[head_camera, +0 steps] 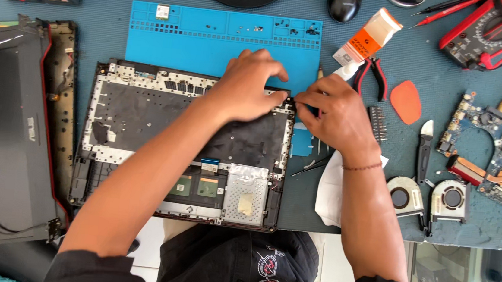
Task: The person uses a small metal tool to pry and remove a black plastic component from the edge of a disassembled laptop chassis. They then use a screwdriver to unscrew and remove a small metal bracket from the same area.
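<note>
An opened laptop base lies bottom-up on the table, showing the dark back of its keyboard and a metal frame. My left hand presses down on its far right corner, fingers curled over the edge. My right hand meets it at that same corner, fingertips pinched together on the edge; whether it holds a small tool or part I cannot tell. A thin bracelet circles my right wrist.
A blue work mat with small screws lies behind the base. A laptop lid lies left. To the right are a glue tube, pliers, an orange pick, two fans, a motherboard, a multimeter.
</note>
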